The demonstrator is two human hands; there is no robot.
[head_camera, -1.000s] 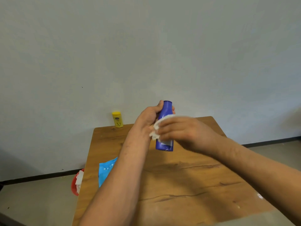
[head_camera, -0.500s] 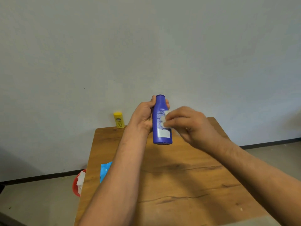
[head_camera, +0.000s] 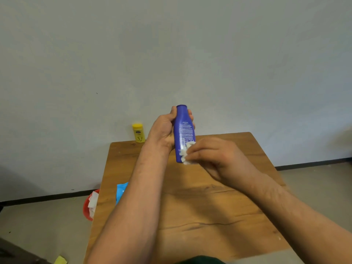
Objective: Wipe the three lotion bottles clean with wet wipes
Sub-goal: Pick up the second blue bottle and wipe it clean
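Observation:
My left hand (head_camera: 164, 131) grips a blue lotion bottle (head_camera: 183, 128) upright above the far half of the wooden table (head_camera: 200, 202). The back label faces me. My right hand (head_camera: 211, 155) pinches a crumpled white wet wipe (head_camera: 186, 152) against the bottle's lower part, near its base. A small yellow lotion bottle (head_camera: 138, 132) stands at the table's far left corner by the wall. No third bottle is in view.
A blue wet-wipe pack (head_camera: 121, 192) lies at the table's left edge, partly hidden by my left forearm. A red bin (head_camera: 87, 208) with used white wipes sits on the floor left of the table. A yellow scrap (head_camera: 60, 260) lies on the floor.
The bottle rose and turned its label toward me. My right hand slid the wipe down from the bottle's middle to its lower part.

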